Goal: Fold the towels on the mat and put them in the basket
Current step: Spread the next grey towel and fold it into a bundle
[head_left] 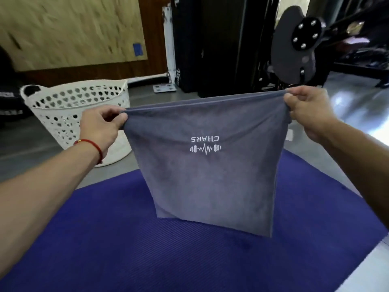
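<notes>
Head view. Mat [126, 239], purple, near floor. Basket [69, 108], white, far left. Towel [206, 175], grey, hanging above mat; left hand [101, 127] and right hand [309, 110] pinch its top corners. Folding under way; next, likely halve it.

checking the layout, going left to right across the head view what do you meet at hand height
white basket → left hand → grey towel → right hand
</notes>
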Demonstrator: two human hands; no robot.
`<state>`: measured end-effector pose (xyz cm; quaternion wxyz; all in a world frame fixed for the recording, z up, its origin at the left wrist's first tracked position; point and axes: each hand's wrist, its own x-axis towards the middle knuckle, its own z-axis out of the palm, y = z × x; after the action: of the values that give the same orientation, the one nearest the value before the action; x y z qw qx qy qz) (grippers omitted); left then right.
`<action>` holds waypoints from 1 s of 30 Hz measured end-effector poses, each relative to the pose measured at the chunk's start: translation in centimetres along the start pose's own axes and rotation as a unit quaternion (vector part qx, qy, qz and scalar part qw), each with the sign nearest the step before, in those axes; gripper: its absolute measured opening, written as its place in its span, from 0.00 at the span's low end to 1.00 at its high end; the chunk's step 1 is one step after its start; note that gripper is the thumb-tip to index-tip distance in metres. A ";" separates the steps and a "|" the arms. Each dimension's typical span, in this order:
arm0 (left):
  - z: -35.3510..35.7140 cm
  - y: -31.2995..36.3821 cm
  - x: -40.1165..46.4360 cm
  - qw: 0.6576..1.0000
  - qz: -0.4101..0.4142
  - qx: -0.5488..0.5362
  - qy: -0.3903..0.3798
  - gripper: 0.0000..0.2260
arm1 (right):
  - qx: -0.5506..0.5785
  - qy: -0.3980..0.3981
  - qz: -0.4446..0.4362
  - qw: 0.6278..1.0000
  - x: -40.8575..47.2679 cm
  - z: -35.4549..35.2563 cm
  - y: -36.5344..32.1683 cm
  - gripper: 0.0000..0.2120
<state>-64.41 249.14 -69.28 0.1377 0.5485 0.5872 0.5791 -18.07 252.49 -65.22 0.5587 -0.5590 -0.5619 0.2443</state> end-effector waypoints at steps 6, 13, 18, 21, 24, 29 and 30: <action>-2.2 1.3 0.8 0.999 -0.007 -0.018 0.049 0.08 | -0.048 0.015 -0.006 0.999 1.3 1.2 -1.0 0.07; -1.3 -1.0 1.8 0.982 -0.166 0.023 0.084 0.05 | 0.038 -0.053 0.088 0.994 1.5 5.4 0.7 0.11; -0.4 1.7 2.1 0.976 -0.173 -0.028 0.126 0.09 | 0.096 -0.037 0.029 0.994 1.4 6.6 0.4 0.08; -1.1 3.0 -0.1 0.988 -0.094 -0.048 0.112 0.05 | 0.152 -0.021 -0.031 0.988 0.7 5.3 -0.3 0.06; -1.9 2.0 -4.4 0.995 -0.032 -0.078 0.055 0.06 | 0.197 -0.037 -0.050 0.978 -1.4 3.4 1.5 0.06; -1.1 -6.8 -15.2 0.992 -0.125 -0.034 -0.010 0.09 | 0.098 -0.133 0.111 0.980 -10.5 2.8 13.0 0.05; -1.1 -9.1 -17.8 0.987 -0.156 -0.010 -0.031 0.09 | 0.069 -0.159 0.145 0.974 -12.9 2.8 15.5 0.05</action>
<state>-63.30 236.73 -84.99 0.2495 0.4664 0.6552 0.5394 -18.30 245.83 -84.47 0.4580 -0.5484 -0.5384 0.4468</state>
